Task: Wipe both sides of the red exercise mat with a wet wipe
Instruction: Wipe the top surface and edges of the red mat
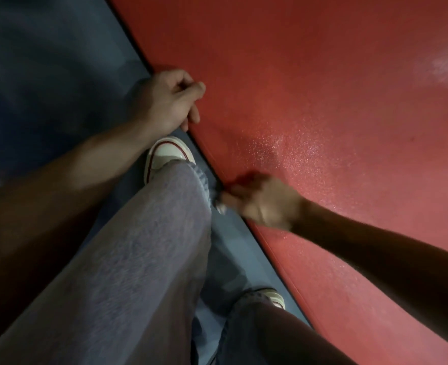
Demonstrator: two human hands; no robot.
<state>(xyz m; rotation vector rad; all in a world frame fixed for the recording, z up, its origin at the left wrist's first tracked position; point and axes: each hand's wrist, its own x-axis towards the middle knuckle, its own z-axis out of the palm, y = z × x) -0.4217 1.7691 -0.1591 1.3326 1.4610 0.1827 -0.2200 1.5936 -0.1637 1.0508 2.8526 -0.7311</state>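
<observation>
The red exercise mat (322, 114) fills the right and top of the head view, lying on a blue floor, with a wet sheen near its middle. My left hand (167, 98) grips the mat's long edge, fingers curled round it. My right hand (259, 201) is blurred and sits at the same edge lower down, its fingers curled on the edge. A small whitish scrap (221, 208) shows at its fingertips; I cannot tell whether it is the wet wipe.
My legs in grey-blue jeans (149, 246) and two white sneakers (165, 156) stand on the blue floor (46, 61) right beside the mat's edge. Bare blue floor stretches to the left.
</observation>
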